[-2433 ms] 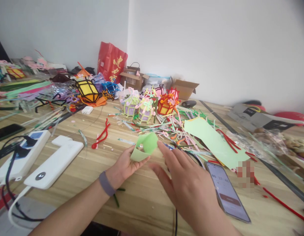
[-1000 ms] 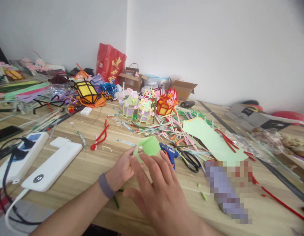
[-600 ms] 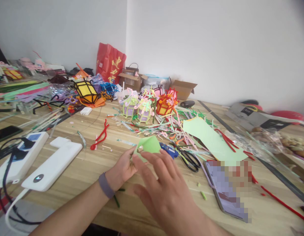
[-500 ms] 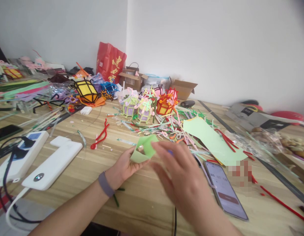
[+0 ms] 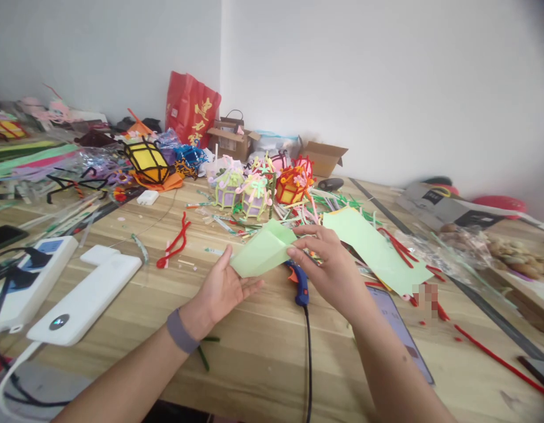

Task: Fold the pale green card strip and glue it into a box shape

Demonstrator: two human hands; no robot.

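A: Green paper (image 5: 263, 252) is held above the desk (image 5: 254, 364), between the two hands. Is it finished?

B: I think not. It is bent into a loose folded shape, but the sides look not fixed together. The left hand (image 5: 221, 291) is open under its lower corner, thumb up beside it. The right hand (image 5: 329, 264) pinches the right edge with the fingertips.

A: What lies close?

B: Just below the paper is a blue glue gun (image 5: 301, 288) with a black cord (image 5: 308, 364) going toward the near edge. A phone (image 5: 404, 338) is partly hidden under the right forearm.

A: Is there room to move?

B: Near the person the desk is bare wood. Left are white chargers (image 5: 78, 302); right is a larger green sheet (image 5: 373, 249). Farther away are many pipe cleaners (image 5: 298, 220) and small lanterns (image 5: 241, 191).
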